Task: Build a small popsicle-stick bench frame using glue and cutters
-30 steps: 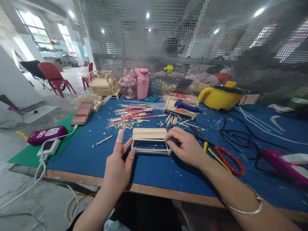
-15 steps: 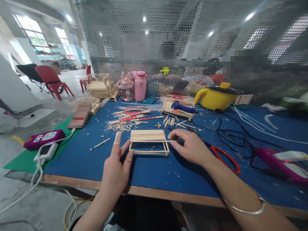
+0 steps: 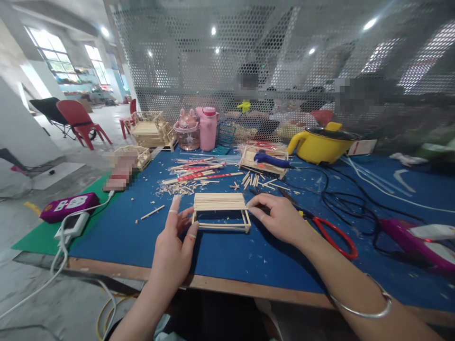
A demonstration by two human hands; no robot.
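Observation:
A small frame of pale wooden sticks lies on the blue tabletop in front of me, its rear part covered by a row of sticks laid side by side. My left hand grips the frame's left end between thumb and curled fingers, with the index finger stretched up. At the opposite end, my right hand pinches the right tip of the front wooden stick in the row. That stick lies flush along the others. The fingertips of my right hand partly hide its tip.
Behind the frame lie loose sticks and cut bits. A blue glue gun rests on another stick frame. Red-handled pliers lie beside my right forearm, near black cables. Farther back stand a yellow pot and a pink flask.
The front stick, which stuck out past the frame's right end into my right hand, now lies in line with the row. My right hand has shifted slightly left; my left hand keeps its hold.

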